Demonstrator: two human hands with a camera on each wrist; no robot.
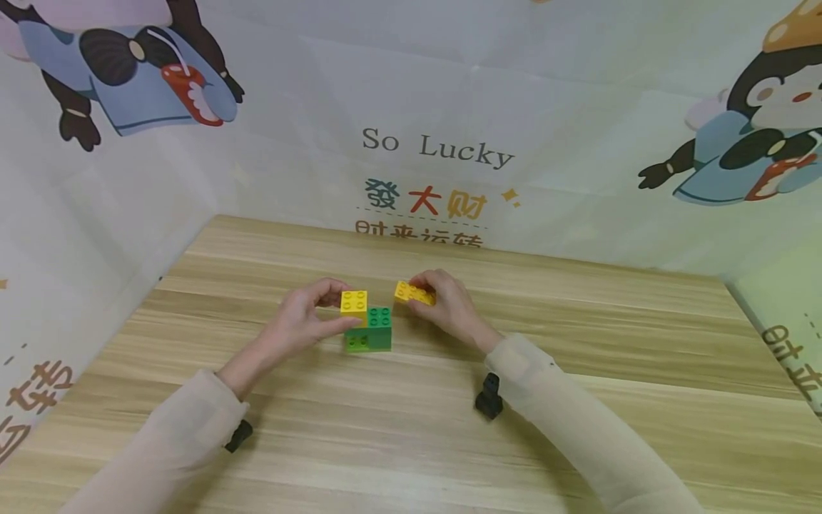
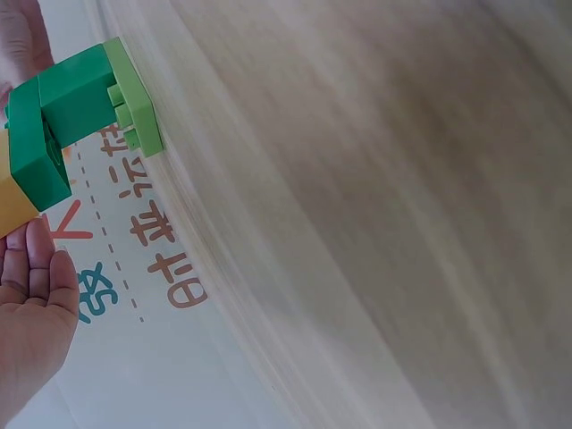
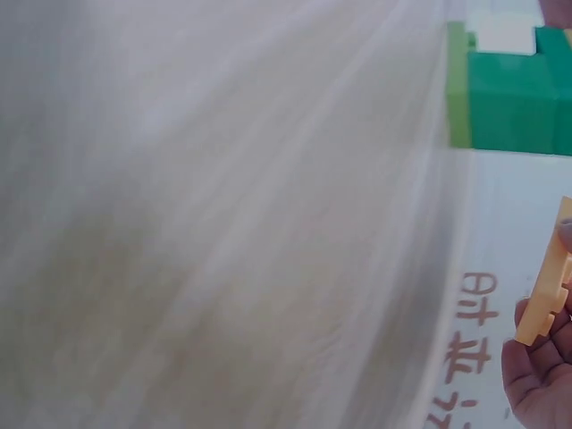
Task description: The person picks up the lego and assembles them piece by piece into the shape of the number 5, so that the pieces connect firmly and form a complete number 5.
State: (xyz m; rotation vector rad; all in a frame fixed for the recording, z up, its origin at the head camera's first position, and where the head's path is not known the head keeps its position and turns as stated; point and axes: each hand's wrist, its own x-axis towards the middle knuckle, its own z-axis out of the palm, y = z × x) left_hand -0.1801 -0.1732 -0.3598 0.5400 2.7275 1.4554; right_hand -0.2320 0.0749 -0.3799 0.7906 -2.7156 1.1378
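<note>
My left hand point(image 1: 292, 325) grips a yellow brick point(image 1: 354, 298) between thumb and fingers. That brick tops a stepped stack of dark green bricks point(image 1: 381, 337) on a thin light green plate point(image 1: 357, 343). In the left wrist view, one dark green brick point(image 2: 40, 165) juts out past the one below, leaving a gap over the studs of the light green plate point(image 2: 138, 103). To the right of the stack, my right hand point(image 1: 449, 303) pinches a thin yellow plate brick point(image 1: 403, 291), studs showing. It is tilted in the right wrist view, apart from the stack.
Both hands are over a wood-grain table point(image 1: 385, 442). A printed white cloth point(image 1: 308, 143) with cartoon figures and lettering hangs behind it and at the sides. Small black devices point(image 1: 490, 398) sit under both sleeve cuffs.
</note>
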